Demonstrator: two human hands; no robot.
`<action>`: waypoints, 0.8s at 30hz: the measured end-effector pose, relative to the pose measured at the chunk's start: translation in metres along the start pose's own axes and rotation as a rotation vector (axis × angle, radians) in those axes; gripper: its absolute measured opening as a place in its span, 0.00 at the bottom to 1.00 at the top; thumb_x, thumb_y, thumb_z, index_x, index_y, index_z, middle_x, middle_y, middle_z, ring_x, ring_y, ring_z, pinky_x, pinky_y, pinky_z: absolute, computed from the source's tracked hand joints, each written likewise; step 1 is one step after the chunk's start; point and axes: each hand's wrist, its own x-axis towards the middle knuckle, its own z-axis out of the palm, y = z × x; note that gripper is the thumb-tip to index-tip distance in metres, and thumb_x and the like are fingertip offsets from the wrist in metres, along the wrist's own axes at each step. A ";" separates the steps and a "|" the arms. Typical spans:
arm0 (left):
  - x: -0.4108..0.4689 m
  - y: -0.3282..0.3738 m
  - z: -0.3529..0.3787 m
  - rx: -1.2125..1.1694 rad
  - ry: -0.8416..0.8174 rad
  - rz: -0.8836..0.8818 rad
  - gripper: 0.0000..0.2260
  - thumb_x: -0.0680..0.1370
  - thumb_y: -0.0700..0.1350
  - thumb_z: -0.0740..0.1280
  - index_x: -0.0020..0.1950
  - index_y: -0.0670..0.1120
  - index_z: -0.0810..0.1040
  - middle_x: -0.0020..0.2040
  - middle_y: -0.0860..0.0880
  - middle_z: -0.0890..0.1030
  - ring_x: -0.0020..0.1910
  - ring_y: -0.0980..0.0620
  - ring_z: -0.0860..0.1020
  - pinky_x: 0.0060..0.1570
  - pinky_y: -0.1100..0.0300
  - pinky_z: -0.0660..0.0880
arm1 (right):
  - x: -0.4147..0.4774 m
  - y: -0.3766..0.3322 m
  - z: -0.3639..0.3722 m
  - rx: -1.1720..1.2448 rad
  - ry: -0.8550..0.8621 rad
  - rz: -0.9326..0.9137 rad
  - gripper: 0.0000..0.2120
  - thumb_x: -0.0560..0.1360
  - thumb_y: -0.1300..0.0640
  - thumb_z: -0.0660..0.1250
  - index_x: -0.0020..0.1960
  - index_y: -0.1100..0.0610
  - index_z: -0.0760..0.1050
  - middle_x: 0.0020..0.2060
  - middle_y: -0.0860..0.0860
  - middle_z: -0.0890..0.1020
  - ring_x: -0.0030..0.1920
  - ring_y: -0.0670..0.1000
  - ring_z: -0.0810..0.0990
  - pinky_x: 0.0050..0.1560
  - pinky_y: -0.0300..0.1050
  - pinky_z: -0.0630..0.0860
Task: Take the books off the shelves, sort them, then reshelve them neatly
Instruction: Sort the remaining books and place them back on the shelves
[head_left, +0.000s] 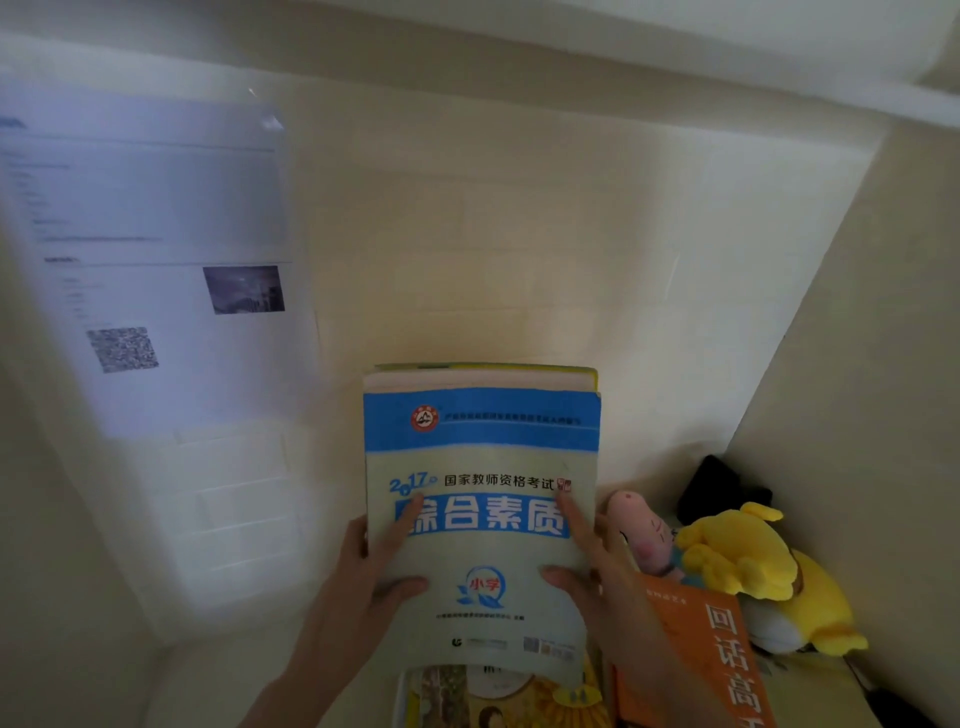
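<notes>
A stack of books is held up in front of me, the top one a pale book with a blue band and blue title block (480, 462). A yellow-edged book (519, 371) shows behind its upper edge. My left hand (363, 577) grips the stack's left edge, thumb on the cover. My right hand (597, 566) grips the right edge, thumb and forefinger on the cover. An orange book (717, 654) lies under my right wrist. A yellow illustrated book (498, 696) lies below the stack.
A printed sheet with a QR code (156, 260) is taped to the cream wall at the left. In the right corner sit a pink plush (639, 525), a yellow plush (748, 566) and a black object (711, 488). A side wall rises at the right.
</notes>
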 end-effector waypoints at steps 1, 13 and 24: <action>0.000 0.004 -0.003 -0.016 0.009 0.008 0.46 0.74 0.43 0.71 0.58 0.86 0.43 0.57 0.62 0.62 0.55 0.61 0.68 0.57 0.59 0.74 | 0.000 -0.004 -0.004 0.011 -0.021 0.000 0.33 0.73 0.49 0.67 0.64 0.19 0.54 0.62 0.37 0.64 0.62 0.45 0.72 0.54 0.44 0.80; -0.034 0.120 -0.115 -0.083 0.223 0.267 0.33 0.59 0.64 0.69 0.62 0.78 0.64 0.55 0.68 0.69 0.53 0.67 0.75 0.45 0.71 0.77 | -0.034 -0.133 -0.062 0.114 0.112 -0.220 0.34 0.64 0.55 0.73 0.59 0.23 0.68 0.53 0.30 0.73 0.57 0.43 0.79 0.48 0.42 0.81; -0.086 0.234 -0.281 0.065 0.600 0.645 0.35 0.58 0.60 0.71 0.63 0.75 0.66 0.58 0.68 0.72 0.53 0.68 0.75 0.48 0.77 0.72 | -0.034 -0.343 -0.080 0.186 0.164 -0.834 0.36 0.58 0.58 0.74 0.56 0.25 0.72 0.56 0.33 0.79 0.50 0.41 0.83 0.40 0.37 0.81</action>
